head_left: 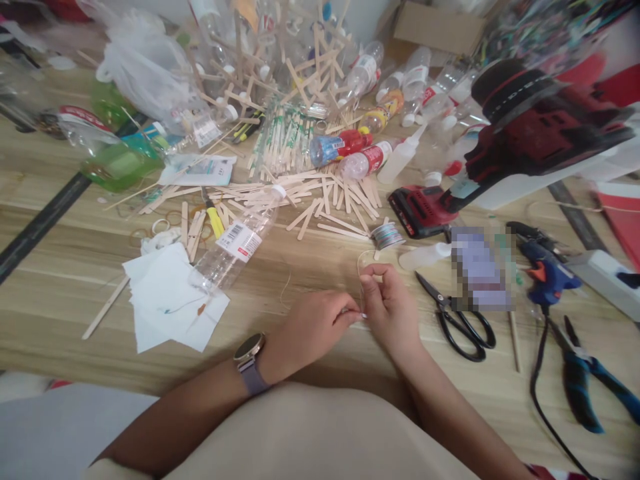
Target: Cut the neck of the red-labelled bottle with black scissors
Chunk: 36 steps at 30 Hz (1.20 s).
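Observation:
My left hand (pixel 320 327), with a watch on its wrist, is closed in a pinch, a small pale tip showing at its fingertips. Right beside it, my right hand (pixel 393 307) is closed with thumb against curled fingers. A thin pale string (pixel 359 268) loops up from the right fingers and runs down toward the left fingertips; parts of it are hidden by the fingers. Just beyond the hands stands a spool of wire or thread (pixel 387 235). Black-handled scissors (pixel 453 320) lie partly open to the right of my right hand.
Left of the hands lie a clear plastic bottle (pixel 243 240) and white paper (pixel 173 303). Wooden sticks (pixel 345 200) and bottles crowd the back. To the right are a red power tool (pixel 530 133), a blurred-out phone (pixel 481 270), a blue glue gun (pixel 553 273) and pliers (pixel 580 373).

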### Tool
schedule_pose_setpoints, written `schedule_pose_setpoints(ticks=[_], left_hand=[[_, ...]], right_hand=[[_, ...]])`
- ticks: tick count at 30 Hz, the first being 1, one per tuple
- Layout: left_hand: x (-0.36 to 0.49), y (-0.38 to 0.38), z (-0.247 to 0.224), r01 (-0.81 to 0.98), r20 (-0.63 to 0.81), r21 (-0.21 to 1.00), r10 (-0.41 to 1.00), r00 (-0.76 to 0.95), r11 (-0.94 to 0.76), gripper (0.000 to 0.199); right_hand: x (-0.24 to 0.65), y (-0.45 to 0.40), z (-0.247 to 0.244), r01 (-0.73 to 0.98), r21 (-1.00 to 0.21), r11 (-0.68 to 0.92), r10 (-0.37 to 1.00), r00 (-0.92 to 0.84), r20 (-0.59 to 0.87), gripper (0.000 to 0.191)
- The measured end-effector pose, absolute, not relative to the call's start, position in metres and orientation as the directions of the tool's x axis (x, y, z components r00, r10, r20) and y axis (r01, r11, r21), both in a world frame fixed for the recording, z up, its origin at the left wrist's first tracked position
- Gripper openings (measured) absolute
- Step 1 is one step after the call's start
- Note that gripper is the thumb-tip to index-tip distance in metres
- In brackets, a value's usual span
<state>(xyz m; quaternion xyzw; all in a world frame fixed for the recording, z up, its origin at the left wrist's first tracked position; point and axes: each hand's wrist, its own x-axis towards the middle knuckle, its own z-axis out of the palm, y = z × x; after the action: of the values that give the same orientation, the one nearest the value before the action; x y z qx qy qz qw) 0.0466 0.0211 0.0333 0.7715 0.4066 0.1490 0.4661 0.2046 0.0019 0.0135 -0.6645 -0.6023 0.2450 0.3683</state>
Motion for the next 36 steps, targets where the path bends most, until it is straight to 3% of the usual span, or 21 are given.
schedule_pose_setpoints(ticks=[6, 12, 18, 25, 29, 31, 33, 36], left_hand=[[0.047, 0.019, 0.029, 0.554, -0.058, 0.667, 0.706, 0.706, -0.499, 0.025], [0.046, 0.012, 0.019, 0.563, 0.097, 0.336, 0.622, 0.777, -0.755, 0.029], [0.047, 0.006, 0.023, 0.530, 0.278, 0.134, 0.545, 0.791, -0.837, 0.025], [0.046, 0.002, 0.032, 0.533, 0.457, -0.004, 0.472, 0.754, -0.846, 0.019], [0.045, 0.003, 0.030, 0.520, 0.482, 0.011, 0.460, 0.746, -0.854, 0.018], [0.045, 0.003, 0.026, 0.498, 0.481, 0.082, 0.472, 0.739, -0.863, 0.020], [0.047, 0.003, 0.022, 0.444, 0.460, 0.231, 0.500, 0.734, -0.866, 0.022], [0.049, 0.003, 0.023, 0.329, 0.358, 0.549, 0.572, 0.738, -0.768, 0.018]], right_hand=[[0.202, 0.004, 0.014, 0.585, -0.810, -0.036, 0.985, 0.157, 0.070, 0.021], [0.204, 0.010, 0.011, 0.625, -0.772, -0.114, 0.991, 0.121, -0.048, 0.021], [0.206, 0.013, 0.014, 0.591, -0.784, -0.193, 0.980, 0.073, -0.186, 0.021], [0.209, 0.017, 0.024, 0.490, -0.806, -0.330, 0.906, -0.075, -0.417, 0.020], [0.211, 0.018, 0.020, 0.441, -0.812, -0.382, 0.857, -0.158, -0.490, 0.019], [0.212, 0.018, 0.018, 0.426, -0.818, -0.386, 0.849, -0.182, -0.496, 0.018], [0.212, 0.017, 0.018, 0.412, -0.826, -0.384, 0.843, -0.207, -0.496, 0.019], [0.211, 0.015, 0.021, 0.382, -0.842, -0.381, 0.839, -0.240, -0.489, 0.019]])
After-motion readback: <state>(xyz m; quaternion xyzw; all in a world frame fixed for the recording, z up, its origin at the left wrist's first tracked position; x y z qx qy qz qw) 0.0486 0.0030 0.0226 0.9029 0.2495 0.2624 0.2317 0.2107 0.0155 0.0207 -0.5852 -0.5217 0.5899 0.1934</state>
